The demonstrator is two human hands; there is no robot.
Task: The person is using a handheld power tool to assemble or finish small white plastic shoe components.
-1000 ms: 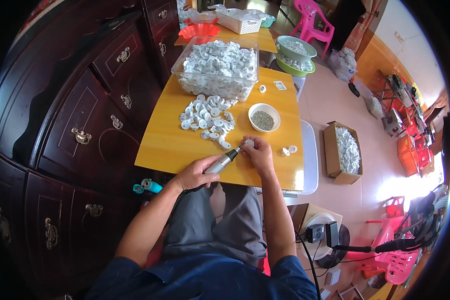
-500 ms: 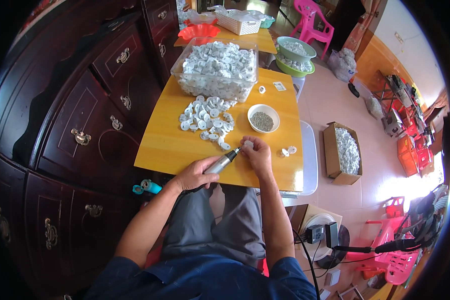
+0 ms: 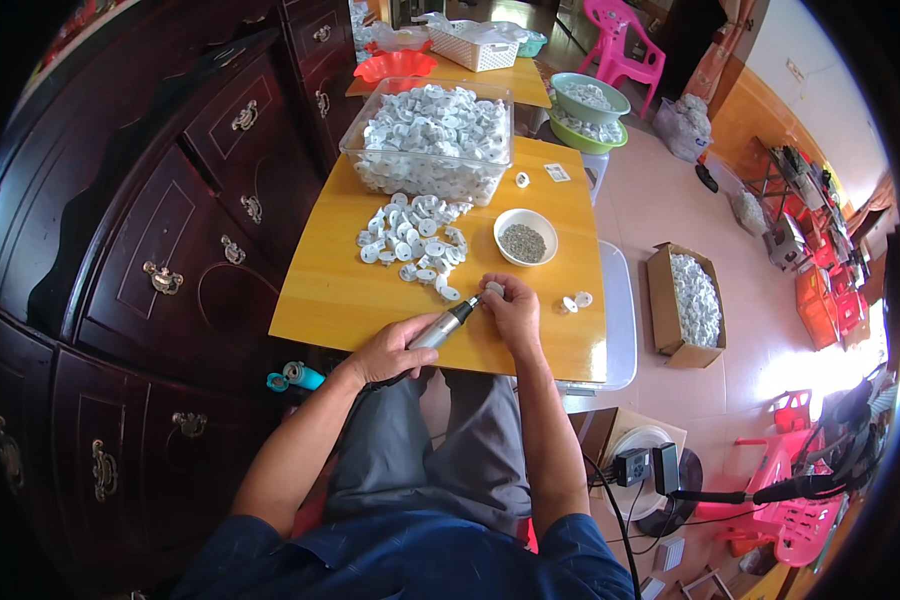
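My left hand is wrapped round a silver electric screwdriver with a black nose, tilted up to the right. Its tip meets a small white plastic part pinched in the fingers of my right hand, above the near edge of the yellow table. My fingers partly cover that part. A loose pile of white plastic parts lies beyond my left hand. Past my right hand stands a white bowl of small metal screws. Two more white parts lie right of my right hand.
A clear bin heaped with white parts stands at the table's far end. Dark drawers line the left side. On the floor at right is a cardboard box of white parts. A black cable runs near my right arm.
Both hands keep the same hold, with the screwdriver tip still at the white part. The whole view has shifted very slightly.
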